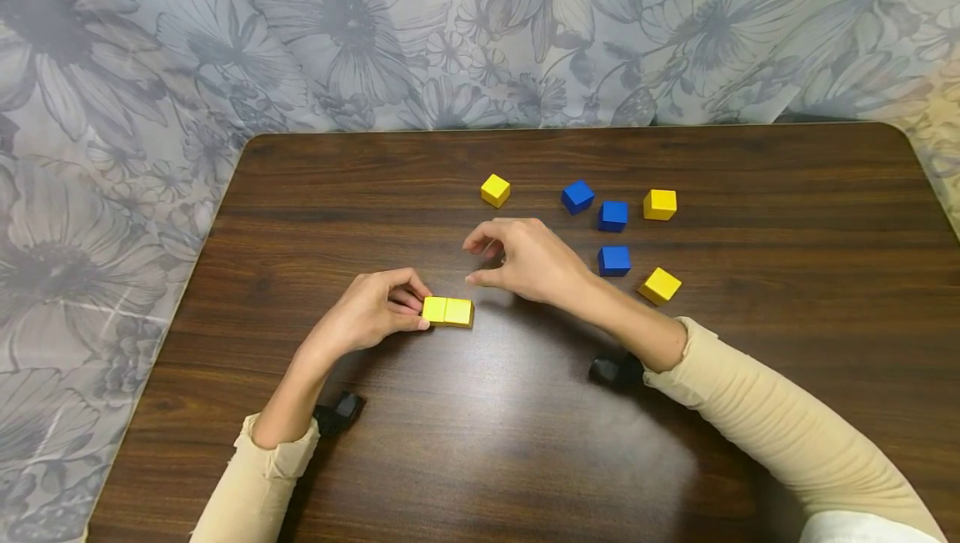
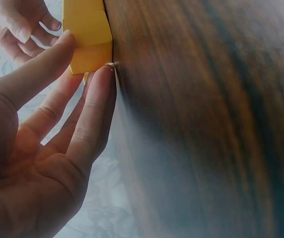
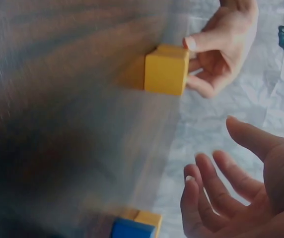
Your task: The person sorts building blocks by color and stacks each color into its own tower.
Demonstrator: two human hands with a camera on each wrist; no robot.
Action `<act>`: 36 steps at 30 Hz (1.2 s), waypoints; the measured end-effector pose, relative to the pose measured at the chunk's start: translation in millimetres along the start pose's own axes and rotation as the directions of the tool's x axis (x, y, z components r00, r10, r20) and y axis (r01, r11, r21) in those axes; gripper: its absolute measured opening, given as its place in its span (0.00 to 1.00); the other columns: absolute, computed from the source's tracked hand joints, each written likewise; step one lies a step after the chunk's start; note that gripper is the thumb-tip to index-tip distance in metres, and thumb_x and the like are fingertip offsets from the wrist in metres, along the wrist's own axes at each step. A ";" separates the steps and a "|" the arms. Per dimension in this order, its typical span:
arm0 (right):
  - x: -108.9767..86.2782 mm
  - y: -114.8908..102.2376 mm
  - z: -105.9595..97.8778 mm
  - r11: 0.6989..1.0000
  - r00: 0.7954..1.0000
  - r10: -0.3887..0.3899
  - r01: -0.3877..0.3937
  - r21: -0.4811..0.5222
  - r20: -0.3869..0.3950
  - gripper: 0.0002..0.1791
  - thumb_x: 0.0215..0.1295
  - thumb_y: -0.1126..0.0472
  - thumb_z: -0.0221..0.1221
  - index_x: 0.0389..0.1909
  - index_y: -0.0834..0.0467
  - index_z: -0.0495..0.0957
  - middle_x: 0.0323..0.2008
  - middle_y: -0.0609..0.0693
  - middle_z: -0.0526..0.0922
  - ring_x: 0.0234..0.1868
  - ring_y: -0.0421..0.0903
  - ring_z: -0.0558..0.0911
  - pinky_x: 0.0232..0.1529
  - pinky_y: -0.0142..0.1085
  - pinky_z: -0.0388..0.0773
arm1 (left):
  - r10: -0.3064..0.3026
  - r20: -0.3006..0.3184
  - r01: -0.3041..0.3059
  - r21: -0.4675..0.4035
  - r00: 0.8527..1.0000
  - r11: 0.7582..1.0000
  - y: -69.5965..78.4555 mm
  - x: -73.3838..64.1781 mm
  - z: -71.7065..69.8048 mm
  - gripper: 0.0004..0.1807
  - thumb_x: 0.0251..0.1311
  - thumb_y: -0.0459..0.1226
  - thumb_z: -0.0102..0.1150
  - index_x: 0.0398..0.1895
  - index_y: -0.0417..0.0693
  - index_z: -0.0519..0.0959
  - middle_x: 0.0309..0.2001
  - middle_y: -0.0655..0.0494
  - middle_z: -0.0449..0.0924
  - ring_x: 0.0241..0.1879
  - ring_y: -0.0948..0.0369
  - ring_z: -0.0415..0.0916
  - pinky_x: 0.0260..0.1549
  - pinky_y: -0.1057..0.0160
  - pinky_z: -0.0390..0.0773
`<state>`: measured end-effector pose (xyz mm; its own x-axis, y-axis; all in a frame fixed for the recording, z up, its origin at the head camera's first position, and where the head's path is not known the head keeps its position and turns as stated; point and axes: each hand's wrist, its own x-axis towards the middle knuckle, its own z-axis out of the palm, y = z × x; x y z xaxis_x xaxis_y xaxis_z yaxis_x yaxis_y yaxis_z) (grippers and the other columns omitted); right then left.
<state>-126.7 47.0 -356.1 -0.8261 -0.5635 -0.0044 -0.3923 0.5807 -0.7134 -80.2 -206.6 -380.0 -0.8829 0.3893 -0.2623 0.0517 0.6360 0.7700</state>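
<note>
Two yellow cubes (image 1: 447, 311) sit side by side and touching on the wooden table. My left hand (image 1: 372, 309) pinches the left cube of this pair between thumb and fingers; in the left wrist view the thumb lies on one side of the yellow cube (image 2: 90, 34) and fingers on the other. To the upper right of the pair, my right hand (image 1: 536, 259) hovers with loosely bent fingers and nothing between them. The right wrist view shows the pair's end-on yellow cube (image 3: 166, 73) apart from my right fingers (image 3: 216, 193).
Beyond my right hand lie a yellow cube (image 1: 495, 191) and three blue cubes, one of them a blue cube (image 1: 612, 216) near the middle. Farther right are a yellow cube (image 1: 660, 204) and another yellow cube (image 1: 659, 285), close to my right forearm. Floral cloth (image 1: 450, 34) hangs behind the table.
</note>
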 end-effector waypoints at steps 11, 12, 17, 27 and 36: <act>14.0 5.2 -21.6 1.000 0.998 0.019 -0.019 0.000 -0.061 0.21 0.56 0.56 0.74 0.50 0.54 0.83 0.46 0.49 0.86 0.45 0.47 0.84 0.43 0.38 0.80 | 0.003 0.003 -0.003 -0.010 1.000 1.000 0.6 -0.4 -0.4 0.14 0.49 0.32 0.76 0.39 0.46 0.82 0.39 0.52 0.85 0.38 0.60 0.84 0.36 0.65 0.84; 15.4 6.1 -23.8 1.000 0.997 0.029 -0.029 0.004 -0.065 0.21 0.56 0.56 0.73 0.51 0.54 0.83 0.46 0.49 0.86 0.46 0.47 0.84 0.44 0.38 0.80 | 0.002 0.003 -0.002 -0.011 1.000 1.000 0.6 -0.4 -0.4 0.14 0.49 0.32 0.76 0.39 0.46 0.82 0.38 0.52 0.85 0.38 0.60 0.84 0.36 0.65 0.84; 21.3 11.2 -36.1 0.995 0.991 0.096 -0.092 0.040 -0.092 0.21 0.56 0.56 0.73 0.51 0.53 0.83 0.47 0.49 0.85 0.47 0.47 0.83 0.45 0.39 0.80 | 0.004 0.003 -0.004 0.001 1.000 1.000 0.6 -0.1 -0.4 0.15 0.49 0.33 0.77 0.39 0.47 0.82 0.39 0.53 0.85 0.39 0.60 0.84 0.36 0.65 0.84; 35.6 20.7 -48.7 0.990 0.983 0.136 -0.132 0.042 -0.125 0.23 0.58 0.56 0.72 0.54 0.55 0.82 0.46 0.50 0.85 0.46 0.46 0.83 0.46 0.39 0.79 | -0.013 0.005 0.013 -0.017 1.000 1.000 1.4 0.9 0.0 0.15 0.48 0.31 0.76 0.39 0.46 0.82 0.39 0.52 0.85 0.38 0.60 0.83 0.36 0.68 0.84; 55.9 30.6 -57.4 0.981 0.969 0.191 -0.184 0.059 -0.157 0.20 0.58 0.58 0.71 0.52 0.54 0.82 0.47 0.51 0.85 0.47 0.45 0.82 0.49 0.38 0.77 | -0.014 0.008 0.014 -0.025 1.000 1.000 1.8 0.7 0.5 0.15 0.48 0.30 0.76 0.39 0.45 0.82 0.38 0.51 0.85 0.38 0.60 0.84 0.37 0.68 0.84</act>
<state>-208.1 67.0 -338.0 -0.9388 -0.3431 -0.0304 -0.2093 0.6384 -0.7407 -80.5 -204.9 -379.1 -0.8797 0.3858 -0.2781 0.0274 0.6249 0.7803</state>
